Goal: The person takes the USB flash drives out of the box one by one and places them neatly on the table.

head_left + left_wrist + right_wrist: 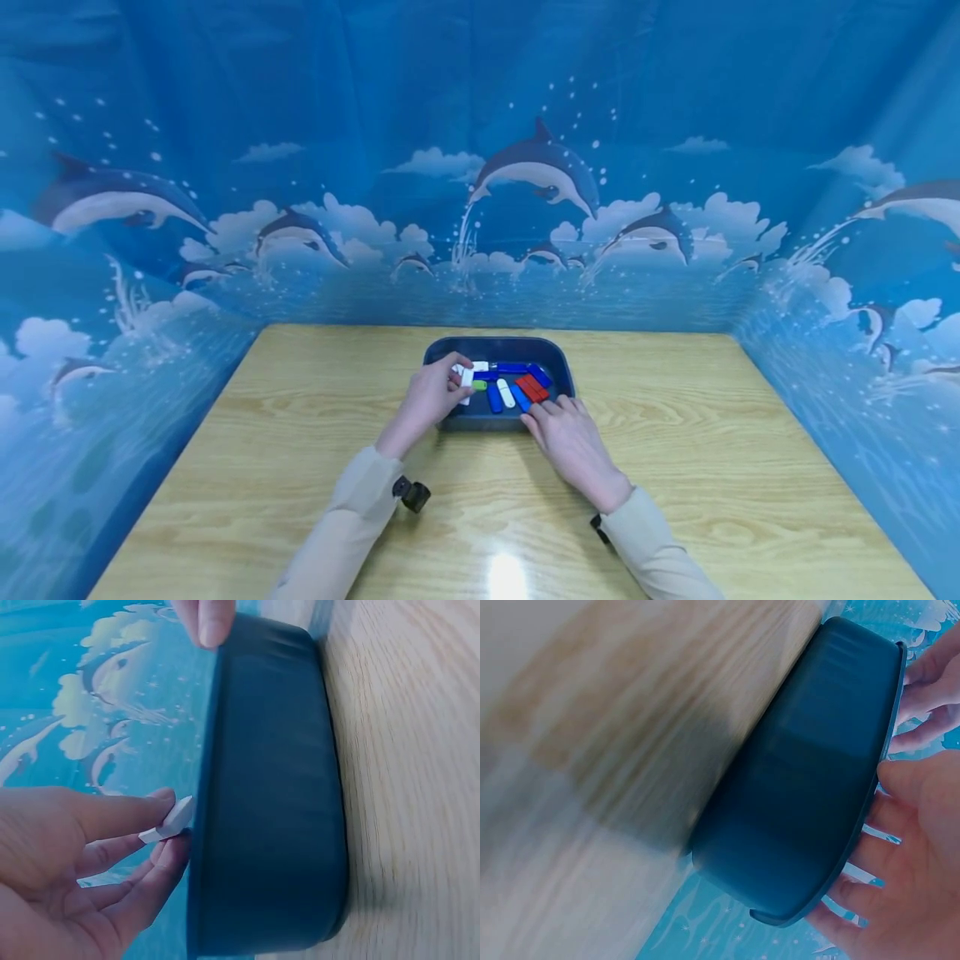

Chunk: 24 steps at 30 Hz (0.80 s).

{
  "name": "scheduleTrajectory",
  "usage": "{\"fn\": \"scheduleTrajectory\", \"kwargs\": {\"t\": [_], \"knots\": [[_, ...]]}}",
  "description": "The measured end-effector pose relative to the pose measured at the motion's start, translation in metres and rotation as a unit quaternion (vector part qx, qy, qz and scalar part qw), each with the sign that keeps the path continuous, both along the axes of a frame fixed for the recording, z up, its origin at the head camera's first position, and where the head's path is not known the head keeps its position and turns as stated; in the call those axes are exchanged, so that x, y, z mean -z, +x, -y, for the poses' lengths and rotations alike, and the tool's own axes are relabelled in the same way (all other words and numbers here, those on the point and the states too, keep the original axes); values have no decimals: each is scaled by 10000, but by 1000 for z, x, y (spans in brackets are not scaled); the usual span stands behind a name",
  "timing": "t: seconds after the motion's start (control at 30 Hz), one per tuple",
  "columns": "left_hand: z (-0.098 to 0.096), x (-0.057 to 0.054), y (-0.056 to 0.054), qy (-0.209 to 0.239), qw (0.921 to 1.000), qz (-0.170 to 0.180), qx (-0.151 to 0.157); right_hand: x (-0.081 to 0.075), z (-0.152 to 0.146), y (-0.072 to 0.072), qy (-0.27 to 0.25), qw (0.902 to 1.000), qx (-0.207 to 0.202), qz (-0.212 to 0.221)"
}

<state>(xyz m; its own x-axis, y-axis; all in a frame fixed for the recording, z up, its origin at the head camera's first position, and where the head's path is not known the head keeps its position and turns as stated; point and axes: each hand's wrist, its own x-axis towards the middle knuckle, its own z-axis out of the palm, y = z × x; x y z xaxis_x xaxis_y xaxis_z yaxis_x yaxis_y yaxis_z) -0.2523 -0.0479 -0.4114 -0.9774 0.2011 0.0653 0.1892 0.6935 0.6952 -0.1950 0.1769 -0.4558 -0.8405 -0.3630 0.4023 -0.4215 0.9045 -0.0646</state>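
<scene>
Left grip [433, 394] clamped on white stick [467, 383], 9 o'clock over tray [483, 423]; right grip [567, 437] relaxed, fingers apart over 5 o'clock rim, likely to steady it.

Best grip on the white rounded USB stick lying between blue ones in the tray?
Mid-length, pinching both long edges, probably straight from above: the white rounded USB stick lies flat, long axis running roughly near to far. Blue sticks flank it closely, and the walls of the tray hinder a low approach.
</scene>
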Motion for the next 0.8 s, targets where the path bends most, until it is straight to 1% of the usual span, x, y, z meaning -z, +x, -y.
{"fn": "scheduleTrajectory", "kwargs": {"t": [0.2,0.27,0.37,0.53,0.63,0.7,0.8], "knots": [[20,-2,16,346,9994,39,20,0,1,1,-42,10000,-48,-72],[28,-2,21,503,9987,128,-6,0,1,1,-41,9999,-59,-105],[41,-2,29,612,9979,206,-88,-1,0,1,-51,9999,-64,-116],[61,4,41,518,9982,215,-195,-1,-1,1,-76,9999,-51,-79],[70,9,47,528,9980,289,-169,-1,-1,1,-67,9999,-60,-97],[74,14,51,421,9984,358,-140,-1,-1,1,-69,9999,-75,-105],[78,22,57,59,9993,363,32,-1,0,1,-81,9999,-74,-94]]}}
